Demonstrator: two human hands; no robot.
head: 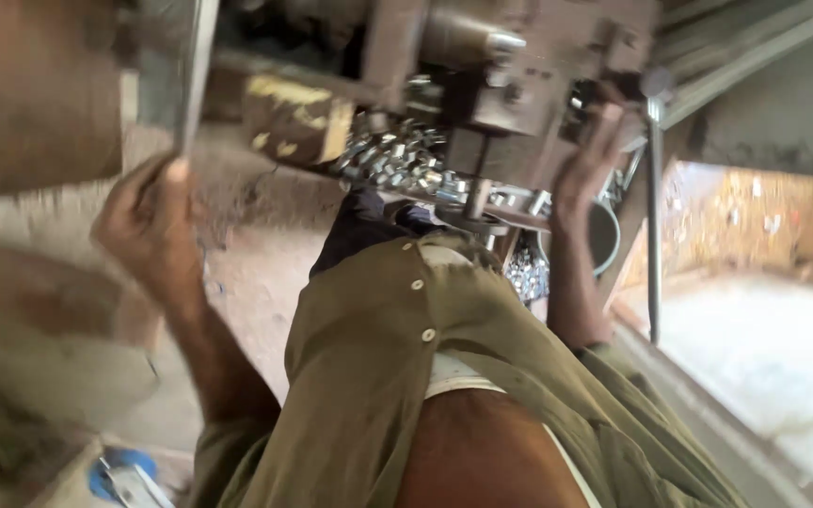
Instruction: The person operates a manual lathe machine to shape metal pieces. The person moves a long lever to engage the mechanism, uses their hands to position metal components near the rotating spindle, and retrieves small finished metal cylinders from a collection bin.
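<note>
My left hand is at the left, its fingers closed round the lower end of a long flat grey metal strip that runs up out of view. My right hand is raised against the dark body of a worn metal press machine, with its fingertips on a part at the machine's right side. Blur hides whether that hand grips anything. A heap of small shiny metal pieces lies on the machine between my hands. My olive buttoned shirt fills the lower middle.
More shiny pieces hang in a pile below the machine, beside a round grey metal pan. A thin dark vertical rod stands just right of my right arm. A blue object lies on the dusty floor at lower left.
</note>
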